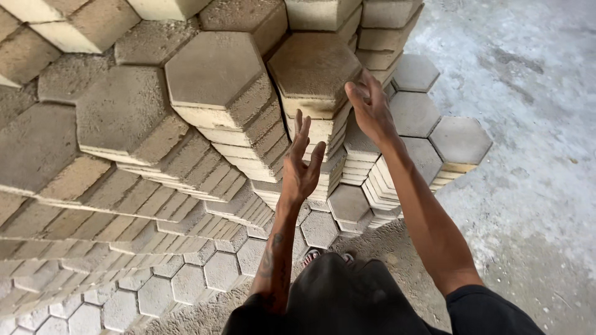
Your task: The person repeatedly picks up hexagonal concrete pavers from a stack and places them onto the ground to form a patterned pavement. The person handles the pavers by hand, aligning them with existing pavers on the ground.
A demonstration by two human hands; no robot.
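Open hands (335,133) reaching top hexagonal paver (310,65), stack's (155,161) far side cropped

Paver stacks (186,124) ahead, left — floor (534,124) right — low stacks (434,136) between.

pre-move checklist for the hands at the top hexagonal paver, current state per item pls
1. Right hand at the top paver: ok, fingers at its right edge.
2. Left hand on the paver: not ok, open in the air below it, holding nothing.
3. Grip closed on the paver: cannot tell, the contact side is hidden.
4. Paver lies flat on its stack: ok.
5. Neighbouring stack apart from it: ok, a gap shows between them.
6. Feet clear of the low pavers: cannot tell, mostly hidden.
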